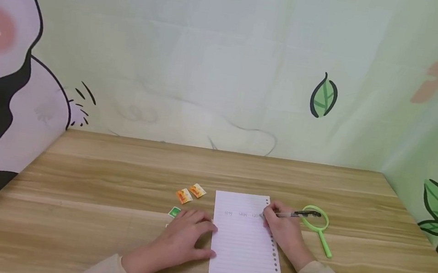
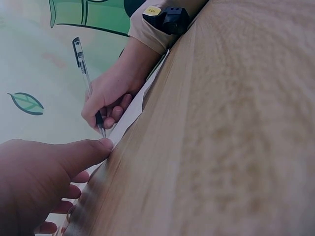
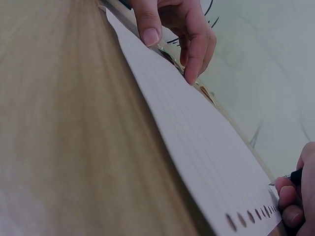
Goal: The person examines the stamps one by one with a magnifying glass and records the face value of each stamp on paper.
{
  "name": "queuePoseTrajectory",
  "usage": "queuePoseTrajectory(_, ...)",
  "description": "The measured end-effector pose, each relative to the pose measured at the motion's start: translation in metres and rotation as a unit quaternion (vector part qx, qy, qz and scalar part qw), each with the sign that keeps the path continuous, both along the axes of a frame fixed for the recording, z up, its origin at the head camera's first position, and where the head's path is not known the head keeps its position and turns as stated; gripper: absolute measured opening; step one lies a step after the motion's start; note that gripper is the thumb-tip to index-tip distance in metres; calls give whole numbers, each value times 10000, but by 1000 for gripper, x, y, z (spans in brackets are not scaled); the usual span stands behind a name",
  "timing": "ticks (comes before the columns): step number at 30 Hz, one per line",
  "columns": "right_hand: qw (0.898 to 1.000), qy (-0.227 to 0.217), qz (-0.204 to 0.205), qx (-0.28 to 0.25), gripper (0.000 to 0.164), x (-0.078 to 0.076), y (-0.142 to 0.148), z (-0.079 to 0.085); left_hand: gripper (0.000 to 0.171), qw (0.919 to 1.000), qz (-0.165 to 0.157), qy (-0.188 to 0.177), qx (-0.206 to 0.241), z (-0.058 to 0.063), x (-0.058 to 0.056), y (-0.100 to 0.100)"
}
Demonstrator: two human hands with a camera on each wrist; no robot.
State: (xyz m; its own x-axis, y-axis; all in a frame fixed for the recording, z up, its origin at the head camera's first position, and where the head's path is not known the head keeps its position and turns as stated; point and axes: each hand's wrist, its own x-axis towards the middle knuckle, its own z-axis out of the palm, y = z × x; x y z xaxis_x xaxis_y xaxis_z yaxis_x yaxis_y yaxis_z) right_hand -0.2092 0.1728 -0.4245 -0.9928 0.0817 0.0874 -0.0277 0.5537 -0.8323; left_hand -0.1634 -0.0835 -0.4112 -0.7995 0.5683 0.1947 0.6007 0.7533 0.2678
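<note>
One lined sheet [image 1: 243, 250] lies before us on the tabletop [image 1: 93, 175]. Our right hand [image 1: 286, 228] has its fingers clamped on a pen [image 1: 286, 214], held low near the tip, presumably for fine control at the end of a row of writing [image 1: 243, 215]. Our left hand [image 1: 180, 237] lies with its fingers apart, thumb at the sheet's left edge, likely to stop it sliding. Left of the sheet we see two orange packets [image 1: 184, 196] and a green-and-white item [image 1: 174, 212] partly hidden by that hand; a green magnifying glass [image 1: 325, 245] lies right, perhaps to leave the page free.
</note>
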Motion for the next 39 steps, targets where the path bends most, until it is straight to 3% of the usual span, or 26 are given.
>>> queuePoseTrajectory(11, 9999, 66, 62, 47, 15, 0, -1, 1, 46, 10000, 1, 37, -16, 0, -1, 0)
queuePoseTrajectory(19, 9993, 125, -164, -305, 15, -1, 1, -1, 47, 10000, -7, 68, -3, 0, 0, 1)
queuePoseTrajectory(29, 9999, 45, -119, -59, 17, 2, 1, 2, 44, 9999, -15, 132, 7, 0, 0, 1)
queuePoseTrajectory(39, 9997, 177, -69, -167, 17, 1, 1, 1, 44, 9999, -34, 163, 7, 0, 0, 2)
